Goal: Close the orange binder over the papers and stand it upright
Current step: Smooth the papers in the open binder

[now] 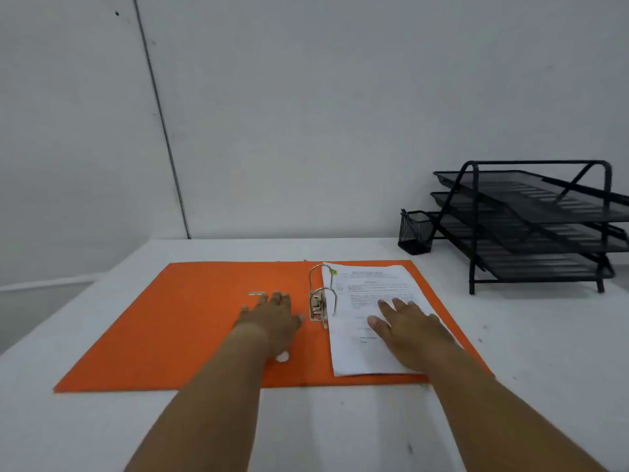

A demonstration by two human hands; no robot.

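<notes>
The binder [190,321] lay fully open and flat on the white surface [340,430], its spine running away from the person, the left cover spread wide to the left. The papers [367,301] sat on the right half, threaded on the metal rings [321,294] at the spine. The left hand [272,318] rested palm down on the inside of the left cover, just beside the rings, fingers loosely spread and grasping nothing. The right hand [408,325] lay flat on the papers, likewise released, pressing rather than holding.

The move to come turned on the left cover: its free edge lay well to the left of the left hand, which was the nearer one, so that hand would probably need to slide outward to catch the edge and swing the cover over to the right, across the papers. The right hand would have to clear off the sheet first.

The print on the papers was too blurred to read; no brand or label showed on the binder.
</notes>
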